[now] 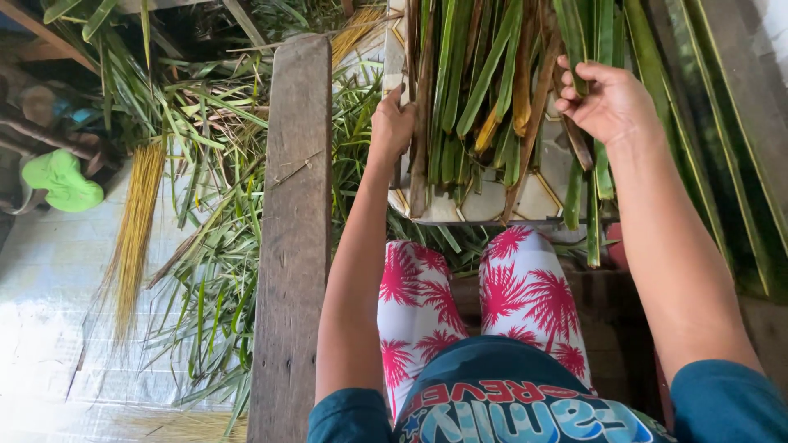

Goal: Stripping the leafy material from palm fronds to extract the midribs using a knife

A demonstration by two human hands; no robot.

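The left hand [392, 125] is curling its fingers around the left edge of a bundle of long palm leaf strips [480, 98], thumb side up, the fingers pressed together on a brownish strip. The right hand [609, 102] is pinching a few green strips at the bundle's right side, its fingertips bent inward and closed on them. Between the two sets of fingers the strips are hanging flat and narrow, smooth and ribbon-like, some fresh green, some yellowing or dry brown. Just beneath the fingers a tiled surface [542, 197] with a pale geometric pattern is ending in a straight edge above the person's knees. Left of the left fingers a rough, weathered wooden plank [295, 205] is running alongside, and beyond it loose green leaves [213, 246] and a sheaf of thin yellow midribs [135, 221] are lying over the floor.
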